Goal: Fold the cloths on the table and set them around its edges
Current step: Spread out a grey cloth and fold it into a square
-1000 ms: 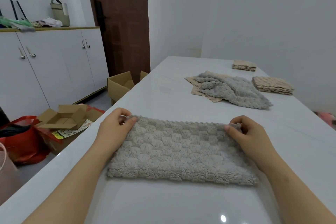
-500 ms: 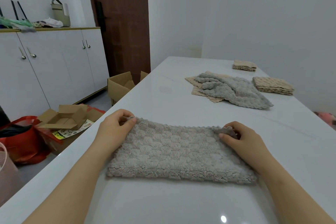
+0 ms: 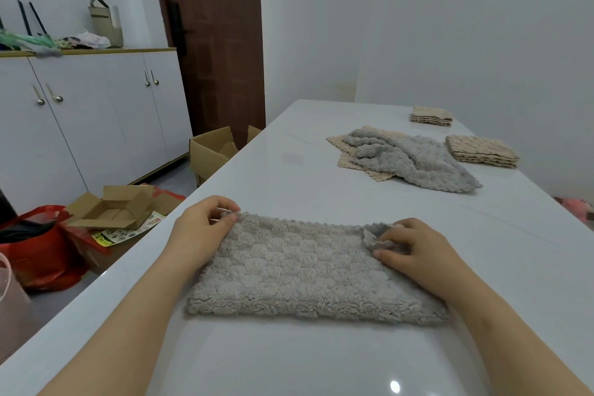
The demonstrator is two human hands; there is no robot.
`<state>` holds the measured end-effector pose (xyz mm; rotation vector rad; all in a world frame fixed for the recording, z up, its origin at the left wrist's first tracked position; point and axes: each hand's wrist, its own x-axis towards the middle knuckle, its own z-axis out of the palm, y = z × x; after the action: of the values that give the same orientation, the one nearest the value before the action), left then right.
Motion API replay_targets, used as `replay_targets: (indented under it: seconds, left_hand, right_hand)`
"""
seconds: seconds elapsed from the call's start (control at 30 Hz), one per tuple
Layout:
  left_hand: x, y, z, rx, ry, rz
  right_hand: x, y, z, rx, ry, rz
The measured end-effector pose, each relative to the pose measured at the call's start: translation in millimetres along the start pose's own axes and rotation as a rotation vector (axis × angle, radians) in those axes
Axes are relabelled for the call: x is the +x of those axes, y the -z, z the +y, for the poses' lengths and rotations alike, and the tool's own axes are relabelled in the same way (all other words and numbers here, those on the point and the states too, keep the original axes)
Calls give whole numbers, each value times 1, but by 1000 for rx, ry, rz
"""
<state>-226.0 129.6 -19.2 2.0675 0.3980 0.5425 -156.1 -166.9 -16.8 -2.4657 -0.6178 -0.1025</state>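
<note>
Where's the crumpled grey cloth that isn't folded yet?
The crumpled grey cloth lies far up the white table, right of centre in the head view, draped over a beige cloth and just left of the nearer folded beige stack.

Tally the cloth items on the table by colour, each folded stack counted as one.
Grey: 2, near cloth, crumpled cloth.
Beige stacks: 2, nearer stack, far stack.
Beige unfolded: 1, flat cloth under the crumpled one.
Total: 5.

Two hands showing, two grey cloths lying on the table, one loose beige cloth, two folded beige stacks sitting along its right edge, two cardboard boxes standing open.
</note>
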Motion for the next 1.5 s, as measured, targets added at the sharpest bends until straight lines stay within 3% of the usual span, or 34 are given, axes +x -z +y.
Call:
replay_targets:
  seconds: [0.13, 0.2, 0.33, 0.6, 0.8, 0.93, 1.1, 1.2, 1.3, 1.5]
  left_hand:
    - [-1, 1, 1, 11, -6, 4]
    - [-2, 1, 3, 7, -15, 21]
    - [-5, 2, 8, -22, -46, 73]
    - [-8, 9, 21, -224, -32, 133]
    - [-10, 17, 39, -296, -6, 66]
    - [-10, 22, 44, -520, 262, -83]
    - [-13, 13, 34, -512, 424, -299]
    - [-12, 11, 24, -136, 332, -386]
    - [-13, 7, 21, 7, 228, -441]
    - [-9, 1, 14, 40, 101, -247]
  right_hand:
    - [0, -4, 3, -129, -14, 121]
    - [-1, -2, 3, -81, -51, 207]
    - [-4, 3, 1, 223, -154, 340]
    - [0, 13, -10, 859, -185, 475]
    - [-2, 35, -16, 639, -124, 489]
    - [-1, 47, -18, 714, -265, 371]
    - [-6, 30, -7, 568, -471, 238]
    - [-6, 22, -1, 499, -497, 114]
    - [-3, 20, 0, 378, -428, 54]
    - [-2, 13, 1, 364, -391, 245]
